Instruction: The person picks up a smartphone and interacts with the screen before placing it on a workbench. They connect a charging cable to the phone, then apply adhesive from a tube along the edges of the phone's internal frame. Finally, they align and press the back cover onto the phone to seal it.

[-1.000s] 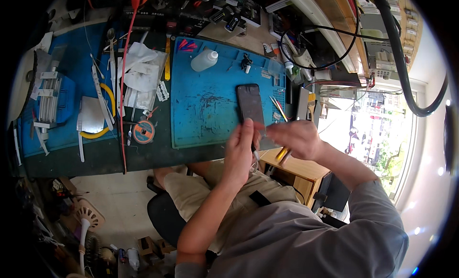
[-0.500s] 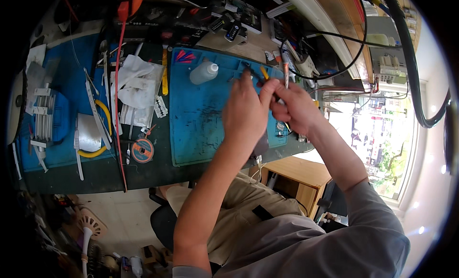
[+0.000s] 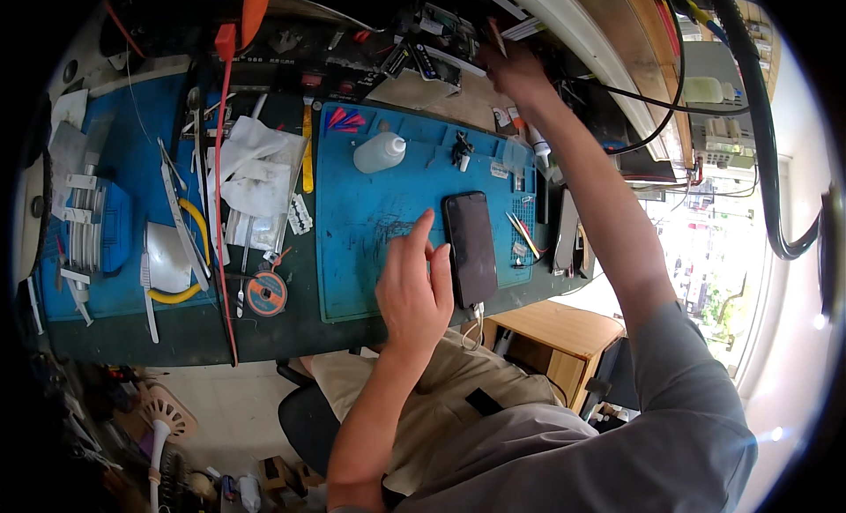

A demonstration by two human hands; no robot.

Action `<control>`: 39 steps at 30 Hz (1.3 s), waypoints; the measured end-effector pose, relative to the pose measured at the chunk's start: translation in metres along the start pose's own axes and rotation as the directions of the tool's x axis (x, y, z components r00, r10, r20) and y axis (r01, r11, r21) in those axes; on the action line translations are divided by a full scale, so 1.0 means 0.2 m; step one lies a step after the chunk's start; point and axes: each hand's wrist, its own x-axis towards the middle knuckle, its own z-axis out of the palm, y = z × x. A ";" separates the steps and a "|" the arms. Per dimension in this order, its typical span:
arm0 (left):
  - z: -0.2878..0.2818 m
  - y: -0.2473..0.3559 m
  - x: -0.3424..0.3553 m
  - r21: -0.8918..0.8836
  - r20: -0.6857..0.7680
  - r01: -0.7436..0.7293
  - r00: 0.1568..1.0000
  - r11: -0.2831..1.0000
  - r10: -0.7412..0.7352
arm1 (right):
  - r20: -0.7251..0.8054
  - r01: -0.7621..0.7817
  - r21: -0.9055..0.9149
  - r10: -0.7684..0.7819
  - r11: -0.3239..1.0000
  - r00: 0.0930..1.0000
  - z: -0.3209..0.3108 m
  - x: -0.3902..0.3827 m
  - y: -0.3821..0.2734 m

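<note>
My left hand (image 3: 414, 288) hovers over the blue work mat (image 3: 352, 275) with its fingers loosely stretched and nothing in them. Just right of it lies a black smartphone (image 3: 472, 249), screen up, with a white cable (image 3: 478, 314) at its near end. My right hand (image 3: 522, 77) reaches to the far shelf, closed around a slim pen-like tool (image 3: 497, 37) that points up; its exact kind is hard to make out. A small black item with a white part (image 3: 462, 150) rests on the mat beyond the phone.
A translucent squeeze bottle (image 3: 379, 153) stands at the mat's far left, near red and blue tips (image 3: 342, 120). Tweezers (image 3: 522, 234) lie right of the phone. Further left are white wipes (image 3: 256, 169), an orange spool (image 3: 266, 293) and a hanging red cable (image 3: 220, 160).
My hands were together over the mat and have parted. The right one moved far back with the pen-like tool; the left came nearer and let go of the small black item, uncovering the phone.
</note>
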 end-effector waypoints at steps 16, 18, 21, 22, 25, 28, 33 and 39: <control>0.03 -0.14 -0.07 0.124 -0.058 -0.173 0.982 0.977 0.181 | -0.315 0.153 -0.265 -0.235 0.952 0.920 0.34 0.70 -0.07; 0.03 -0.13 -0.06 0.141 -0.056 -0.181 0.980 0.973 0.190 | -0.343 0.146 -0.250 -0.229 0.957 0.911 0.37 0.72 -0.08; 0.02 -0.12 -0.05 0.177 -0.047 -0.179 0.981 0.968 0.190 | -0.333 0.144 -0.210 -0.209 0.967 0.919 0.39 0.72 -0.07; 0.02 -0.12 -0.05 0.187 -0.039 -0.172 0.983 0.967 0.182 | -0.306 0.153 -0.208 -0.213 0.966 0.928 0.39 0.72 -0.06; 0.03 -0.13 -0.04 0.180 -0.069 -0.199 0.974 0.963 0.214 | -0.167 0.212 -0.379 -0.292 0.901 0.942 0.34 0.78 0.08; 0.03 -0.13 -0.04 0.206 -0.070 -0.213 0.970 0.955 0.231 | -0.206 0.199 -0.437 -0.313 0.877 0.927 0.34 0.84 0.19; 0.03 -0.11 -0.05 0.191 -0.055 -0.232 0.968 0.954 0.246 | -0.299 0.077 -0.749 -0.439 0.658 0.847 0.31 1.00 0.50; 0.02 -0.12 -0.05 0.242 -0.011 -0.195 0.979 0.950 0.204 | -0.444 0.019 -0.715 -0.475 0.698 0.760 0.38 0.88 0.39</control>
